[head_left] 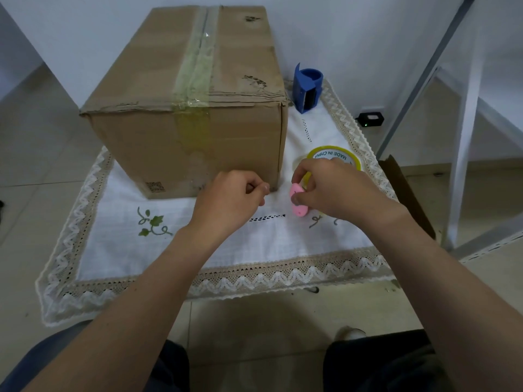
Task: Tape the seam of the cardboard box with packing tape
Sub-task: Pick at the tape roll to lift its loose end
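Note:
A closed cardboard box (158,80) stands on the white cloth, with clear yellowish tape along its top seam (198,60) and down its front face. To its right lies a roll of packing tape (334,155) with a yellow core, partly hidden behind my right hand (336,190). That hand pinches a small pink cutter (297,204) just above the cloth. My left hand (235,202) is closed with thumb and forefinger pinched together, near the box's lower right corner; whether a thin strip of tape runs between the hands I cannot tell.
A blue tape dispenser (305,89) stands behind the box's right side. The lace-edged tablecloth (254,244) covers a low table. A white metal frame (464,154) rises at the right, with a brown cardboard piece (402,188) and a small black device (370,119) on the floor.

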`<state>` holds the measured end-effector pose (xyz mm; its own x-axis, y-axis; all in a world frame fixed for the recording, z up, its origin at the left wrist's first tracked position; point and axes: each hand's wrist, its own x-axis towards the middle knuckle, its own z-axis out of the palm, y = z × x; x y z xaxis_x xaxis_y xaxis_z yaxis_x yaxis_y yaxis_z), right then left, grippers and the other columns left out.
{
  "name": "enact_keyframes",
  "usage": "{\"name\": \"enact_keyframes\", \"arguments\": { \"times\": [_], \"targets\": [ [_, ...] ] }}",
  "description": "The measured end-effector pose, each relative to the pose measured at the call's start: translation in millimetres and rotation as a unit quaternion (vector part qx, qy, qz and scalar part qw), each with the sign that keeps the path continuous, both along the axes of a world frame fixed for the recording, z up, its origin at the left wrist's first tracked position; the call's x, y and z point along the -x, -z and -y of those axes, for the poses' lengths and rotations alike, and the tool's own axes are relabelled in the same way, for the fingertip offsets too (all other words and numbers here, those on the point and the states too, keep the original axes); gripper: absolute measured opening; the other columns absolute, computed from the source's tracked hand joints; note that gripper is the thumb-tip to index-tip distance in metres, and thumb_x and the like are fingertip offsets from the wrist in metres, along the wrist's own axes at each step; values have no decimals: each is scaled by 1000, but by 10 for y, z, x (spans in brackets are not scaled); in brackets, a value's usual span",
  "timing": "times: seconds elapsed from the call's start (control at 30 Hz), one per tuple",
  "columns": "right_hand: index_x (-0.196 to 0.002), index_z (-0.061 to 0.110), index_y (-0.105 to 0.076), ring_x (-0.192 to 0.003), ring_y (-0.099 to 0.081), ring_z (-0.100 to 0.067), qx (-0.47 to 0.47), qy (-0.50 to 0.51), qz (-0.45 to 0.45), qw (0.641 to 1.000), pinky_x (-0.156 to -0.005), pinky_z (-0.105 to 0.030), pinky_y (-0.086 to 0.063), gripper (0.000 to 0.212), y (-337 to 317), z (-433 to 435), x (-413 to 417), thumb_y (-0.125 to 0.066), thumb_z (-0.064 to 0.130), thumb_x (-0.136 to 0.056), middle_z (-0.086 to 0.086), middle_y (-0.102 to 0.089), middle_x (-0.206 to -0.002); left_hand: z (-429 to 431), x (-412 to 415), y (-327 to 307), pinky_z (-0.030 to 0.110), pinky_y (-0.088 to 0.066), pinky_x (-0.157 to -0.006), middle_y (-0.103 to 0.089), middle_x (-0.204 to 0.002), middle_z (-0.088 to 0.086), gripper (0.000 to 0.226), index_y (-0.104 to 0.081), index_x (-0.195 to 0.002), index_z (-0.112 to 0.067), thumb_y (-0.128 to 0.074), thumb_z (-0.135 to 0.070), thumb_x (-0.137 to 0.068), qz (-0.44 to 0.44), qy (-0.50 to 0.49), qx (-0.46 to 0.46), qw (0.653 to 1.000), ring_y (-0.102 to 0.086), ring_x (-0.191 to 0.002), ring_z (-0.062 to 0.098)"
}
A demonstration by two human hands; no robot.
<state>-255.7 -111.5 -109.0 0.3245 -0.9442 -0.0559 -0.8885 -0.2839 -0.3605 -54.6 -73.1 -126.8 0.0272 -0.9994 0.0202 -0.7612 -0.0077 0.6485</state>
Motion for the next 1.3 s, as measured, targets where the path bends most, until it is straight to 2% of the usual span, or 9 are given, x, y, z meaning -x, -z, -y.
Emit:
{"name": "enact_keyframes", "arguments": {
  "times": [0.2,0.3,0.53,0.63,0.83,0.93,1.03,1.17,1.3],
  "targets": [
    [-118,31,-68,-91,-66,-19,67,74,55,994,-78,-38,-56,34,51,27,-72,-74,47,-89,6,-71,-89,-27,-35,-19,41,-62,-73,-76,-72,-17,22,-77,-85,-31,-61,-37,-100,3,3,-6,1000,-71,-69,6],
    [-115,32,-69,-99,-64,-24,107,122,46,986,-75,-37,-50,34,22,45,-41,-73,51,-88,5,-68,-100,-32,-41,-33,41,-62,-73,-76,-72,-16,22,-77,-85,-31,-61,-37,-100,1,5,-9,1000,-71,-69,6],
    [-124,25,-61,-95,-63,-33,89,145,-32,985,-70,-36,-38,30,29,-27,-27,-62,21,-95,-4,-65,-106,-45,-15,-43,45,-64,-70,-76,-71,-17,20,-75,-84,-33,-61,-35,-99,-25,14,-5,1000,-73,-68,9],
    [-141,22,-43,-85,-57,-31,109,141,-19,984,-65,-37,-38,53,-96,-91,-52,-65,12,-94,-5,-61,-96,-49,25,-45,45,-64,-73,-77,-73,-17,16,-74,-90,-34,-61,-32,-99,-63,20,-3,998,-72,-68,5],
    [-128,32,-44,-67,-58,-19,46,115,214,969,-59,-40,-50,40,-410,-245,-131,-68,24,-97,-5,-60,-77,-172,133,-178,38,-60,-81,-78,-81,-14,16,-74,-85,-36,-66,-34,-99,-234,56,2,971,-71,-81,6],
    [-118,26,-56,-43,-50,-15,-79,115,376,916,-41,-29,-44,25,-433,-354,-159,-71,23,-97,-5,-57,-75,-295,113,-277,16,-48,-62,-75,-78,-11,33,-72,-88,-21,-55,-43,-105,-279,35,-6,960,-73,-78,6],
    [-113,13,-64,-35,-46,-18,-147,83,487,857,-41,-30,-49,18,-412,-508,-223,-71,13,-96,-7,-56,-69,-431,35,-321,23,-55,-67,-78,-84,1,37,-72,-98,1,-63,-34,-101,-338,-3,-27,941,-76,-75,13],
    [-122,14,-63,-40,-59,-24,-193,35,488,851,-53,-41,-61,23,-392,-620,-339,-67,15,-99,5,-72,-69,-678,-96,-318,33,-63,-89,-83,-98,6,17,-77,-109,-13,-73,-22,-95,-386,-19,-39,922,-80,-94,18],
    [-127,25,-65,-45,-64,-29,-129,9,414,901,-49,-39,-60,28,-342,-647,-446,-69,26,-99,-10,-75,-85,-917,-243,-256,26,-63,-81,-82,-90,2,9,-79,-99,-15,-79,-15,-90,-321,-7,-10,947,-80,-85,15]
  ]
}}
